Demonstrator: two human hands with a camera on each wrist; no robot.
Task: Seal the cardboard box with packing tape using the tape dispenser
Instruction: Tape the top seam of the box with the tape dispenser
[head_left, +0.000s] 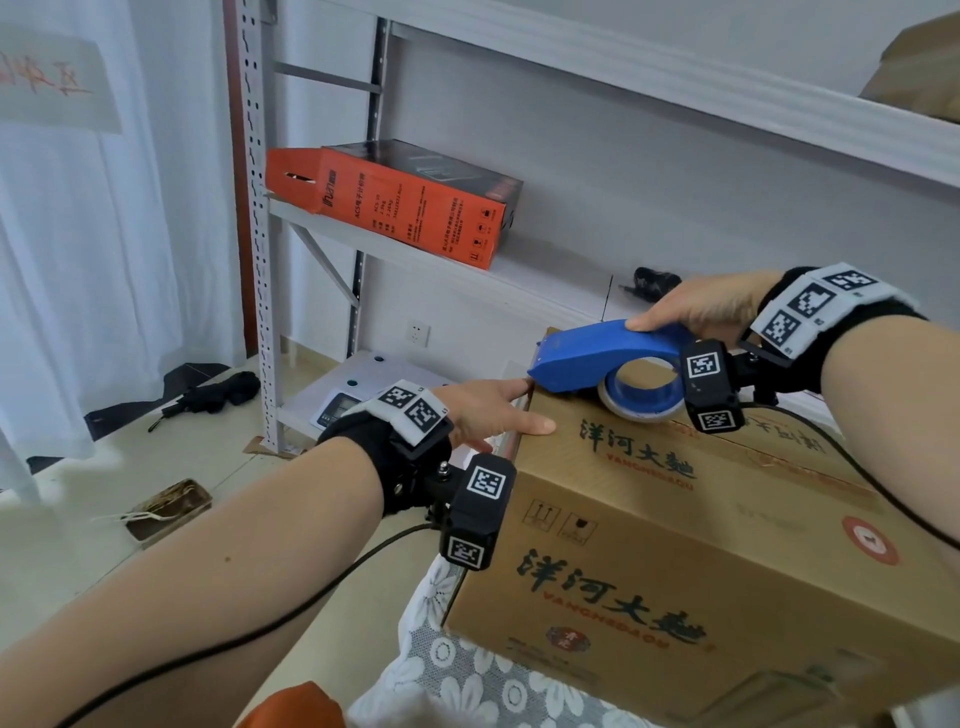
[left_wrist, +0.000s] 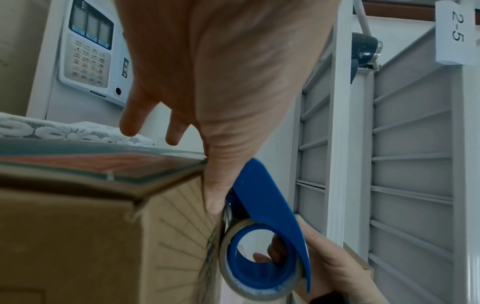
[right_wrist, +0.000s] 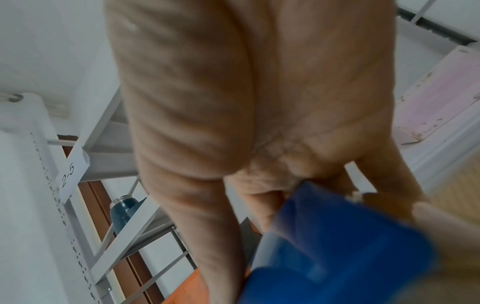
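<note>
Left hand (head_left: 488, 410) rests flat, fingers straight, on the cardboard box (head_left: 675, 545) top's far corner. Right hand (head_left: 696, 312) grips the blue tape dispenser (head_left: 597, 358), positioned on the box top beside the left fingertips.

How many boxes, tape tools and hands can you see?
Boxes: 2, the brown cardboard box and the orange and black printed box
Tape tools: 1, the blue plastic tape dispenser
Hands: 2, left hand and right hand
Total: 5

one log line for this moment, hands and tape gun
phase: taping box top | right hand: grips tape dispenser on cardboard box | left hand: fingers straight, pressing the box's top edge by the dispenser nose
</note>
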